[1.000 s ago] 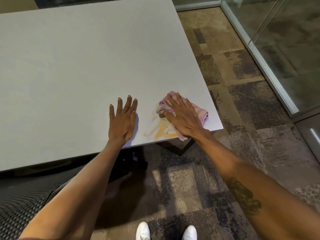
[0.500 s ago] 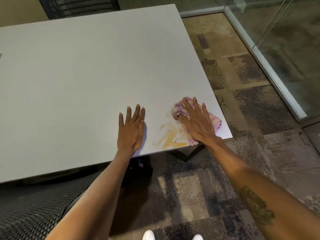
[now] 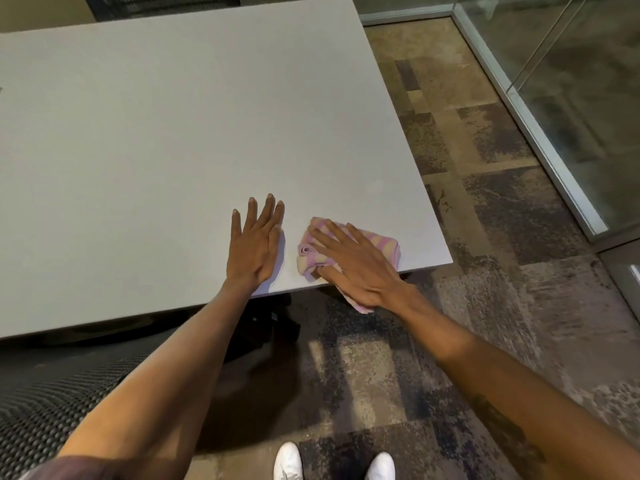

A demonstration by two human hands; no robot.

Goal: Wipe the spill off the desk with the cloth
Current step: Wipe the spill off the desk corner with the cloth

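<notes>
Cloth [image 3: 382, 241], pink with pale yellow stripes and bunched into folds, lies under the right hand [image 3: 356, 268] at the near edge of the grey tabletop [image 3: 173, 133], close to its right corner. The right hand lies flat on top of it with fingers spread and extended, pressing down rather than clutching; a corner of the cloth hangs off the tabletop edge below the heel of the palm. Folds of the fabric show past the fingertips and to the left of the hand.

The left hand [image 3: 254, 245] rests palm-down on the bare tabletop just left of the cloth, fingers straight and slightly apart, holding nothing. A narrow strip of tabletop separates it from the cloth.

No stain is visible on the tabletop around the hands; whether any remains beneath the cloth cannot be told.

Below the hands, patterned carpet [image 3: 485, 306] covers the floor, with two white shoes [image 3: 287, 462] at the bottom edge.
</notes>
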